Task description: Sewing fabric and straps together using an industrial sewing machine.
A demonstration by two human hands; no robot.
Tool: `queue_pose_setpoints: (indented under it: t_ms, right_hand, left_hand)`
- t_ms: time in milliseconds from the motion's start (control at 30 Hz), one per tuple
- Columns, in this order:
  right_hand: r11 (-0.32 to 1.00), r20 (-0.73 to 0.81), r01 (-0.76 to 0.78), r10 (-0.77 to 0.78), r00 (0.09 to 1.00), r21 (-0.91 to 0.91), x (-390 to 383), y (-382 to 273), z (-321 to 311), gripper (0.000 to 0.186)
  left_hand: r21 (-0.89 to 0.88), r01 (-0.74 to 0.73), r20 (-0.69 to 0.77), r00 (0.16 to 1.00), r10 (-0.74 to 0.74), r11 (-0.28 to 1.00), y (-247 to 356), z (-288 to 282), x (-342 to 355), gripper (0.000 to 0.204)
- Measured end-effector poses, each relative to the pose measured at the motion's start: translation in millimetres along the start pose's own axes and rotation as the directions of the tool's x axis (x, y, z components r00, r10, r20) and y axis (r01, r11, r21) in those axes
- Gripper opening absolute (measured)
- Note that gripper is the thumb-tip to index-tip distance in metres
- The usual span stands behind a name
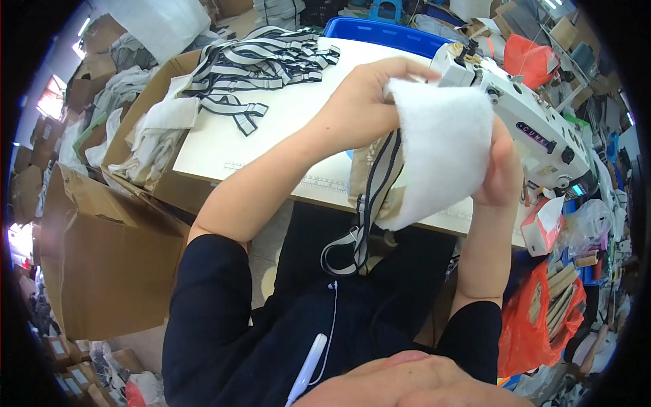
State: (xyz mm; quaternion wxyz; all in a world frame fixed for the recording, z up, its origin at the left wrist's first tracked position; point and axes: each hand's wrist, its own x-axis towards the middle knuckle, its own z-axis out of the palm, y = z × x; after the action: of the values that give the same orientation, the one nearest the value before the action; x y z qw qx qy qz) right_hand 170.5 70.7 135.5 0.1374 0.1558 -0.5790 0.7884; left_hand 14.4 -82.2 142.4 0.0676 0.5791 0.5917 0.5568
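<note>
A white fleecy fabric piece [444, 149] is held up before me over the table's front edge. My left hand [376, 95] grips its upper left corner, with the fingertips partly behind it. On the right side my right hand [500, 166] clasps its edge, some of the fingers hidden behind the cloth. Beige fabric [359, 178] shows behind its left side. A black-and-white striped strap [381, 173] with a slider buckle hangs down from the piece, its looped end [342, 252] dangling above my lap.
A white sewing machine [536, 122] stands at the right of the white table [291, 129]. A heap of striped straps [264, 61] lies at the back left. Cardboard boxes [112, 251] stand on the left, one holding white fabric pieces [159, 132]. A red bag [542, 319] is at lower right.
</note>
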Motion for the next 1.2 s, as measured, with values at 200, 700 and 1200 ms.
queue_pose_setpoints:
  t_ms: [200,700,1200]
  right_hand:
    - [0.948,0.357,-0.108,0.216,0.909,-0.299,-28.3,13.1,-9.4,0.078]
    - [0.984,-0.015,-0.095,0.099,0.995,0.151,-25.7,26.3,-15.2,0.073]
    - [0.856,0.153,0.351,-0.432,0.889,0.379,-68.7,42.2,-73.9,0.054]
  left_hand:
    - [-0.177,0.056,-0.231,0.968,-0.097,0.983,-19.6,-1.1,-6.2,0.032]
    - [-0.326,0.239,0.097,0.971,-0.219,0.915,-37.2,45.4,-25.2,0.043]
    - [-0.107,0.558,0.741,0.597,-0.308,0.823,-60.0,18.3,-43.4,0.041]
